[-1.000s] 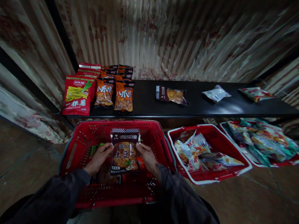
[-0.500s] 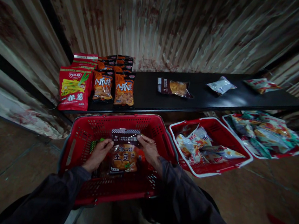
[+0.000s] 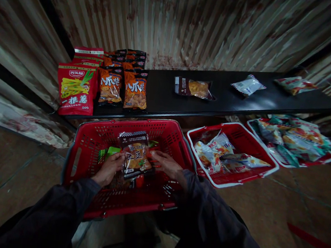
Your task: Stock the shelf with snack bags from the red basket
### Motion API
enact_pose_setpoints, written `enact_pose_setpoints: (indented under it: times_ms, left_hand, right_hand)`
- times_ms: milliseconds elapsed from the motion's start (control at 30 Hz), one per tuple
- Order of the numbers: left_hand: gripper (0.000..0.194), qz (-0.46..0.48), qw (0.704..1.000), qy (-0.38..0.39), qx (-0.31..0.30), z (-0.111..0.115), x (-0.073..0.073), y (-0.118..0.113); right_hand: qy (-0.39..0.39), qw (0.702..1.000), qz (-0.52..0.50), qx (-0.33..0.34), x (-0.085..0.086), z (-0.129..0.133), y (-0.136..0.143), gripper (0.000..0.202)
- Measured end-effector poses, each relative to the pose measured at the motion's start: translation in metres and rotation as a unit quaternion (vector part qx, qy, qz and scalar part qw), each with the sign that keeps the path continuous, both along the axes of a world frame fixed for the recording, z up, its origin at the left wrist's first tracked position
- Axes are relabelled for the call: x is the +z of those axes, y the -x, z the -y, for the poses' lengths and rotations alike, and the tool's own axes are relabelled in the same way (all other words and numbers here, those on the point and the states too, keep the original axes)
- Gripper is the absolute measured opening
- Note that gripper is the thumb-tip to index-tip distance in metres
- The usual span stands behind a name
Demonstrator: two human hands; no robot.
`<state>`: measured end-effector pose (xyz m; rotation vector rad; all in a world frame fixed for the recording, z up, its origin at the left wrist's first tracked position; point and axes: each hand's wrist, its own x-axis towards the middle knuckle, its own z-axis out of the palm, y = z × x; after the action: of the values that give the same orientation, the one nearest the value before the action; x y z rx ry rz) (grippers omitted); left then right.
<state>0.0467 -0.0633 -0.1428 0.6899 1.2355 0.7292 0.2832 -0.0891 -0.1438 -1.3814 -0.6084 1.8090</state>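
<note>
A dark purple potato chip bag (image 3: pixel 136 156) is held over the near red basket (image 3: pixel 93 208), its printed front facing up. My left hand (image 3: pixel 110 169) grips the bag's left edge between thumb and fingers. At its right edge, my right hand (image 3: pixel 166 164) has its fingers stretched out beside the bag. Under the bag, a bright green packet (image 3: pixel 113 151) and other packs, partly hidden, lie in the basket.
On the black shelf (image 3: pixel 161 104) stand red bags (image 3: pixel 75 90) and orange bags (image 3: pixel 136 90) in rows at the left. A brown chip bag (image 3: pixel 198 89), a white bag (image 3: pixel 248 86) and a red-white bag (image 3: pixel 295 85) lie farther right. A white-rimmed basket (image 3: pixel 235 125) holds bags.
The chip bag has tilted and moved slightly up in view. My right hand has slid down from its top corner, and its fingers have straightened. The view has shifted a little.
</note>
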Motion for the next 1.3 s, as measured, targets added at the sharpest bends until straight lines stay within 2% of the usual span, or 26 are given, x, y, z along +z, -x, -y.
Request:
enact_pose_setpoints:
  times_ms: [133, 333, 433, 567, 667, 767, 967, 1133, 1300]
  left_hand:
    - [0.049, 0.012, 0.999, 0.002, 0.042, -0.002, 0.003, -0.001]
    - [0.03, 0.053, 0.995, 0.031, 0.078, -0.004, 0.005, -0.002]
    - [0.026, 0.085, 0.993, 0.069, 0.052, -0.004, 0.008, 0.0]
    - [0.044, 0.138, 0.988, 0.074, -0.009, 0.002, 0.01, 0.001]
    - [0.059, 0.149, 0.987, 0.058, -0.031, 0.007, 0.008, 0.0]
    - [0.065, 0.15, 0.986, 0.055, -0.039, 0.01, 0.004, 0.0]
    - [0.053, 0.147, 0.986, 0.044, -0.062, 0.013, 0.008, 0.0]
    - [0.049, 0.146, 0.986, 0.042, -0.072, 0.013, 0.011, 0.003]
    - [0.053, 0.136, 0.986, 0.04, -0.088, 0.015, 0.003, 0.009]
  right_hand:
    - [0.023, 0.998, -0.034, 0.046, -0.008, 0.008, 0.002, 0.042]
    - [-0.009, 0.999, -0.042, 0.02, -0.011, 0.005, 0.007, 0.034]
    - [-0.028, 0.999, -0.026, 0.007, -0.009, 0.003, 0.007, 0.033]
    - [-0.047, 0.999, 0.017, 0.006, -0.009, 0.004, 0.008, 0.034]
    - [-0.059, 0.998, 0.038, 0.007, -0.011, 0.004, 0.009, 0.034]
    - [-0.073, 0.996, 0.047, 0.017, -0.011, 0.004, 0.009, 0.033]
    - [-0.049, 0.998, 0.032, 0.038, -0.008, 0.006, 0.009, 0.033]
    - [-0.012, 0.999, -0.002, -0.044, -0.007, 0.006, 0.011, 0.037]
    - [-0.014, 1.0, -0.007, -0.014, -0.004, 0.005, 0.014, 0.04]
